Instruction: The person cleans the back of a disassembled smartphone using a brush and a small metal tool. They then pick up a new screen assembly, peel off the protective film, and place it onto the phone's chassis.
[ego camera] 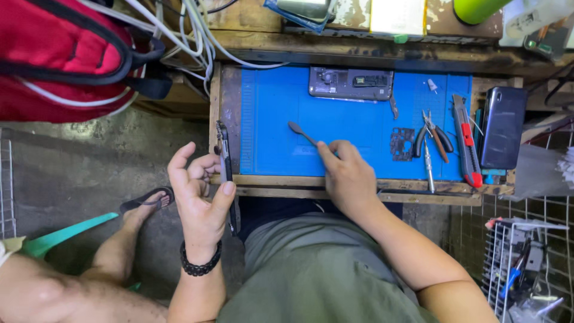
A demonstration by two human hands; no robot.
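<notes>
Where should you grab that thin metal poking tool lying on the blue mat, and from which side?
Probably by its thin handle end, where the right hand already touches it. The metal pry tool lies flat on the blue mat, its wider spoon-shaped tip pointing up-left, away from the person. Coming from above at the near end lets fingertips pinch the narrow shaft and leaves the tip free.

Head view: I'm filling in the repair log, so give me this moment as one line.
left hand: holds phone edge-on | right hand: on spudger | mat: opened phone body, pliers
</notes>
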